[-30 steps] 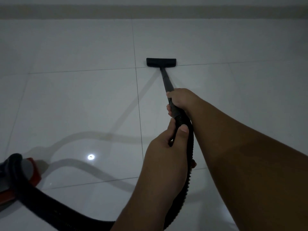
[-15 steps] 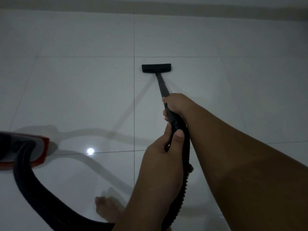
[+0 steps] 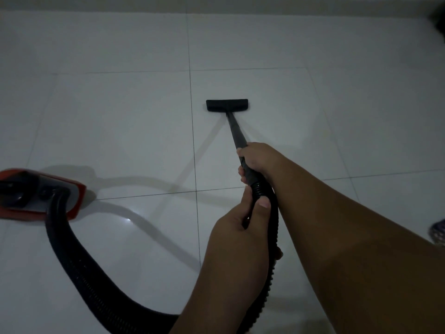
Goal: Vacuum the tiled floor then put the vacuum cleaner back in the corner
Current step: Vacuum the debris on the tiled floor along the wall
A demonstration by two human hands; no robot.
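The right hand (image 3: 260, 160) has its fingers curled round the black tube (image 3: 237, 132). The left hand (image 3: 238, 237) grips the ribbed hose (image 3: 79, 263) just behind it, thumb on top. The tube slopes down to the flat nozzle (image 3: 226, 105), which rests on the white tiled floor (image 3: 120, 121) beside a grout line. The red vacuum cleaner (image 3: 29, 214) sits at the left, joined by the hose.

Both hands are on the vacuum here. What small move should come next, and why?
Probably a short stroke sliding the nozzle forward toward the wall: it lies flat mid-tile with bare floor ahead, the right hand grips the wand, the left hand the hose.
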